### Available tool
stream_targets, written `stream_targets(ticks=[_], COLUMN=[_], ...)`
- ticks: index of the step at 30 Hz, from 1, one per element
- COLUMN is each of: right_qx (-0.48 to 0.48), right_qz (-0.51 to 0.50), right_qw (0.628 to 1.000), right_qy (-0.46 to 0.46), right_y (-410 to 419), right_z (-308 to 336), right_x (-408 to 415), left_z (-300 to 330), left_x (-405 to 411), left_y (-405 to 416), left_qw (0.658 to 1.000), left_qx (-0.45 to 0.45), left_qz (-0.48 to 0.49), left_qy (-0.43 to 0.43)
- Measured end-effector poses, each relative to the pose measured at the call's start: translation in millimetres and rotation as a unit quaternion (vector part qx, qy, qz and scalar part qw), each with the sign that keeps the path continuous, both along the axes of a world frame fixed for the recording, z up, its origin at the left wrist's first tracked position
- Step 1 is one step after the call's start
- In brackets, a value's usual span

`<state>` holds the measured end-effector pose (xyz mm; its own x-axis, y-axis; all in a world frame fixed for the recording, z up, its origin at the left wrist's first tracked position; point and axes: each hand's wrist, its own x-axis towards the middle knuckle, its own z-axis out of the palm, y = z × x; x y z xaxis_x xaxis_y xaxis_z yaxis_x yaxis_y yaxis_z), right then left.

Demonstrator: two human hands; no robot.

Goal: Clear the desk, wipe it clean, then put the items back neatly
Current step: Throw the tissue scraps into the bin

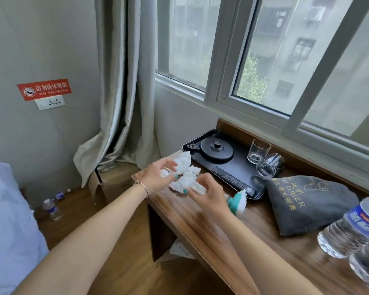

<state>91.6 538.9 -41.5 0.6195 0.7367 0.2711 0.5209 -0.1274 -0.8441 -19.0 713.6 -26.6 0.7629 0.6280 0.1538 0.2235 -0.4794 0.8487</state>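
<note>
Crumpled white tissues (184,167) lie at the left end of the wooden desk (254,231). My left hand (158,176) grips one wad from the left, fingers curled on it. My right hand (209,195) pinches the near edge of the tissue pile. A teal and white tube (239,202) lies just right of my right hand. The black tray (241,167) behind holds a kettle base (216,149), a remote (234,180) and two glasses (259,151), one tipped on its side (270,166).
A grey hair-drier bag (307,205) sits right of the tray, with water bottles (354,226) at the near right edge. More bottles (52,209) lie on the floor near the curtain (119,92). A bed corner (6,220) is at the left.
</note>
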Motion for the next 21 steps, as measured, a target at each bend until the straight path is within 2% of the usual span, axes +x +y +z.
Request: stream_targets(ticks=[4, 7, 12, 14, 18, 21], right_qx=[-0.001, -0.041, -0.139, -0.165, -0.148, -0.115], right_qz=[-0.074, -0.114, -0.139, -0.155, -0.151, -0.146], right_qw=[0.996, 0.993, 0.98, 0.972, 0.977, 0.979], right_qy=[0.044, 0.013, -0.034, -0.055, -0.043, -0.085], right_y=[24.8, 36.0, 61.6, 67.4, 68.1, 68.6], right_z=[-7.5, -12.9, -25.5, -34.3, -42.5, -41.8], right_x=[-2.7, -1.1, 4.9, 9.5, 12.1, 8.5], left_z=[2.4, -0.4, -20.3, -28.9, -39.6, -44.6], left_x=[18.1, 35.0, 66.9, 76.3, 83.8, 84.8], left_y=[45.7, 72.2, 95.6, 99.5, 107.0, 110.7], left_qw=[0.993, 0.973, 0.937, 0.926, 0.915, 0.92], left_qx=[0.067, 0.155, 0.207, 0.212, 0.214, 0.205], left_qz=[-0.075, -0.149, -0.254, -0.274, -0.276, -0.279], left_qy=[0.055, 0.079, 0.12, 0.149, 0.201, 0.185])
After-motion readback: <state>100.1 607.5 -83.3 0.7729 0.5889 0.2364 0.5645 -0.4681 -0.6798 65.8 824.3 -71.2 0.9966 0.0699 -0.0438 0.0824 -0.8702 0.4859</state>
